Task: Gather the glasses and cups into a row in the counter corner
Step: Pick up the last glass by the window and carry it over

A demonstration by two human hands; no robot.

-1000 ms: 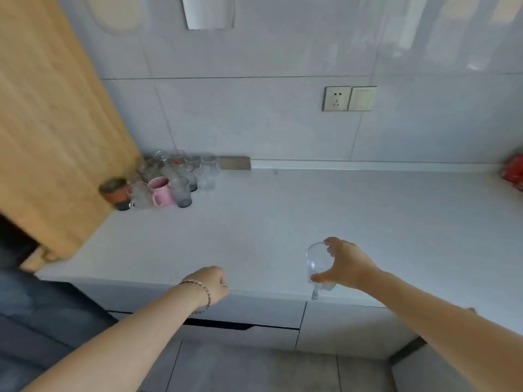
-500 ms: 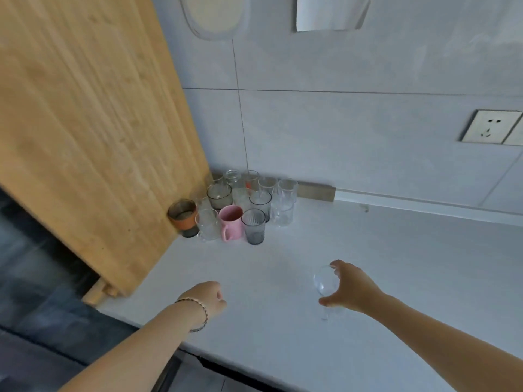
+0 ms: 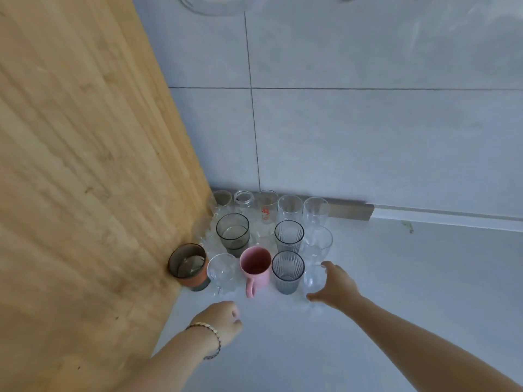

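Observation:
My right hand [image 3: 336, 287] grips a clear glass [image 3: 313, 280] at the right end of the front row, beside a ribbed grey glass [image 3: 287, 271]. Left of that stand a pink mug [image 3: 255, 268], a clear glass [image 3: 222, 273] and a grey cup with an orange band [image 3: 188, 266]. Behind them are several more glasses, among them a wide smoked tumbler [image 3: 233, 233] and a glass with red print [image 3: 266, 206]. My left hand [image 3: 223, 323], a bracelet on its wrist, hovers as a loose fist in front of the pink mug and holds nothing.
A tall wooden panel [image 3: 85, 165] closes the corner on the left. The grey tiled wall [image 3: 368, 137] runs behind the white counter [image 3: 396, 292], with a strip [image 3: 351, 210] along its base. Bare counter lies to the right of the cluster.
My right hand has carried the clear glass from the counter's front edge to the corner, beside the ribbed grey glass. My left hand and the view moved in toward the cluster.

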